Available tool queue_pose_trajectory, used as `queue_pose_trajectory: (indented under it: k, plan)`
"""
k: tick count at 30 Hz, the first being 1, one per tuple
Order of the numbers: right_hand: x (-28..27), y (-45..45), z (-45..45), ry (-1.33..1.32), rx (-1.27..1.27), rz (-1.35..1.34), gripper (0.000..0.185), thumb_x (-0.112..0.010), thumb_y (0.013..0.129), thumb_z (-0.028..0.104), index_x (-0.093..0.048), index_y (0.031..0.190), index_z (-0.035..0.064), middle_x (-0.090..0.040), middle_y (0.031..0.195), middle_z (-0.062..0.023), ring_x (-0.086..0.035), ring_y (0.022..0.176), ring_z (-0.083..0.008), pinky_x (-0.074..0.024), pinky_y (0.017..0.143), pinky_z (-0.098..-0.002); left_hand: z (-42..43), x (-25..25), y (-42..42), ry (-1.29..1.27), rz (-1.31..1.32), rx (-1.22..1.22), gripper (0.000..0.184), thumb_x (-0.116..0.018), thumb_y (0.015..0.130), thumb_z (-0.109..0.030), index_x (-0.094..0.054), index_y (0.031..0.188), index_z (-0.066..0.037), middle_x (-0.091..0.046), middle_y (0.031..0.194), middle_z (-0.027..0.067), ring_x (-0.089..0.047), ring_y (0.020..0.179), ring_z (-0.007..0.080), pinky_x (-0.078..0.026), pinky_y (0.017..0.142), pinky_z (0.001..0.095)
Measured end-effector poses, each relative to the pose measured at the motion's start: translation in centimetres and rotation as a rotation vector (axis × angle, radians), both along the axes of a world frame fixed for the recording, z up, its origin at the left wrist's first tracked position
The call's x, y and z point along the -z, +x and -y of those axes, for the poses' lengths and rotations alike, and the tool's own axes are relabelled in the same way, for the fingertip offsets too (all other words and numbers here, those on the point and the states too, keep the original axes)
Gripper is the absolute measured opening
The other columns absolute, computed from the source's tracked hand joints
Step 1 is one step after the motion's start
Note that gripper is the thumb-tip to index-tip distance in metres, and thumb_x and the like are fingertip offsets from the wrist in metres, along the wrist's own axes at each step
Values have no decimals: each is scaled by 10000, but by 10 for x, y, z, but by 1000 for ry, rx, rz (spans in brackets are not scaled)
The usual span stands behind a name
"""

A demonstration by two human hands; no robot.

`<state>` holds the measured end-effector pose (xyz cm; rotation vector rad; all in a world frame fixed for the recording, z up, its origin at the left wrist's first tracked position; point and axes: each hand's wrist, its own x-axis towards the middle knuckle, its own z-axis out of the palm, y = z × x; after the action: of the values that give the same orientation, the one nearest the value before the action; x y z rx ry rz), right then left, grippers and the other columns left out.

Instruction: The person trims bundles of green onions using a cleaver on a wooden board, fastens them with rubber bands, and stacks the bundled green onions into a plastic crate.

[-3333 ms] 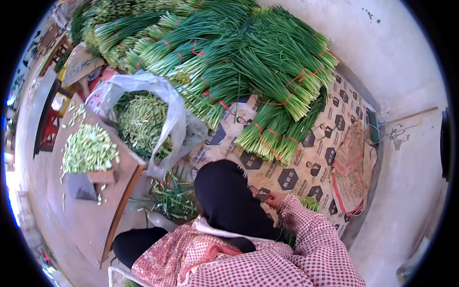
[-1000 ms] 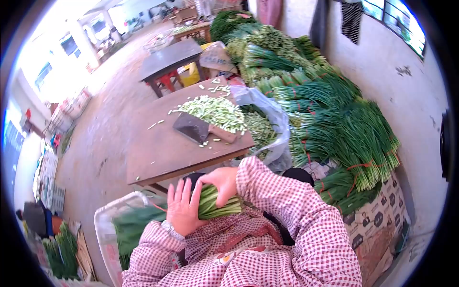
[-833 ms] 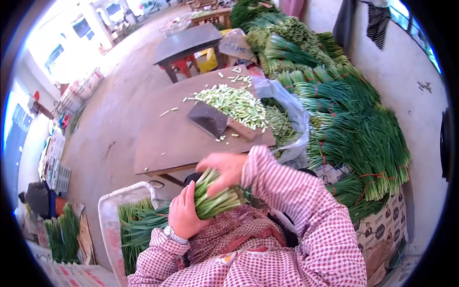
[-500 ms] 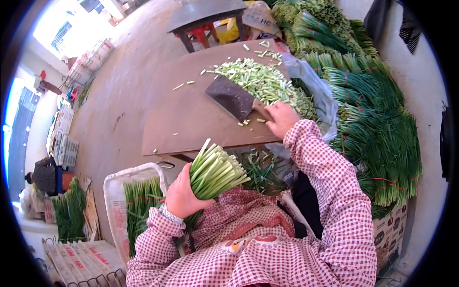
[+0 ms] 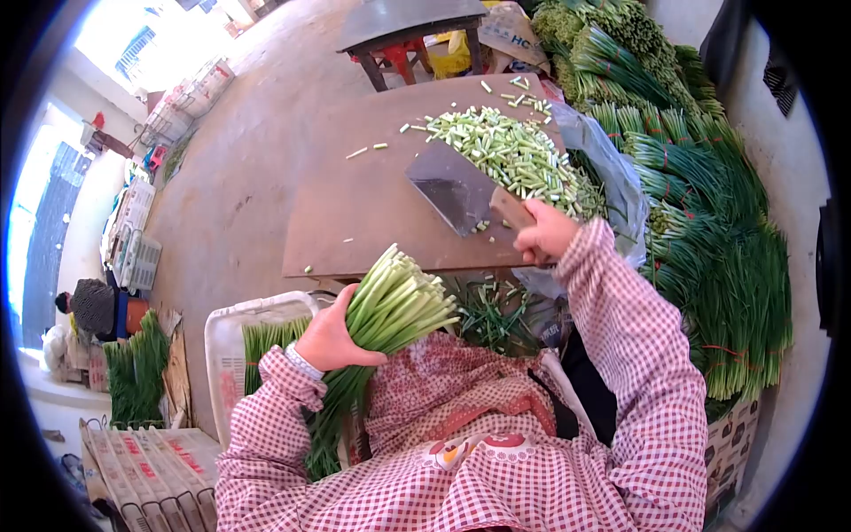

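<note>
My left hand [image 5: 337, 339] is wrapped round a bunch of garlic chives [image 5: 401, 303], just in front of the table's near edge. The pale cut ends point up and to the right, and the dark green leaves hang below the hand. My right hand [image 5: 548, 234] grips the wooden handle of a cleaver [image 5: 454, 184]. Its wide dark blade slants over the brown table [image 5: 355, 217], beside a heap of chopped stalk pieces [image 5: 510, 151]. Whether the blade touches the tabletop, I cannot tell.
Bundled greens [image 5: 709, 239] are piled along the right wall. A white crate [image 5: 215, 355] with more bundles stands by my left arm. A dark small table [image 5: 412, 22] stands beyond. A person [image 5: 93, 306] is at the far left, and a clear plastic bag [image 5: 620, 177] hangs at the table's right.
The camera view has shifted slightly. My right hand has closed more firmly round the cleaver handle, with the handle end raised. The chive bunch in my left hand is tilted a little more upright.
</note>
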<state>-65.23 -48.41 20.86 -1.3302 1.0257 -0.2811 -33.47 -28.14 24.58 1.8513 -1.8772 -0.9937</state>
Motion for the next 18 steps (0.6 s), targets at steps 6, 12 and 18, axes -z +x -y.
queue_pose_trajectory:
  k: [6,12,18]
  plan:
    - [5,-24,-39,-246,237,373,496,-605,800,-13,-383,1243,25,-532,811,-43,-542,581,-109,-477,519,-266,50,-48,-10,-286,269,-109,1011,-844,537,-275,-316,1329,66,-583,1125,242,-598,1041,337,-481,897,395]
    - [-18,-21,-51,-215,363,481,510,-569,904,59,-297,1335,41,-487,725,-6,-457,484,-72,-394,415,-220,109,34,-18,-389,788,-131,1079,-847,517,-295,-274,1397,-46,-529,1116,155,-564,999,317,-452,864,434]
    - [13,-6,-62,-144,406,533,514,-557,915,65,-279,1347,53,-485,706,-7,-455,485,-74,-390,414,-227,113,7,-25,-145,663,-44,1235,-867,492,-363,-153,1438,-17,-475,1252,233,-535,1108,377,-453,918,445]
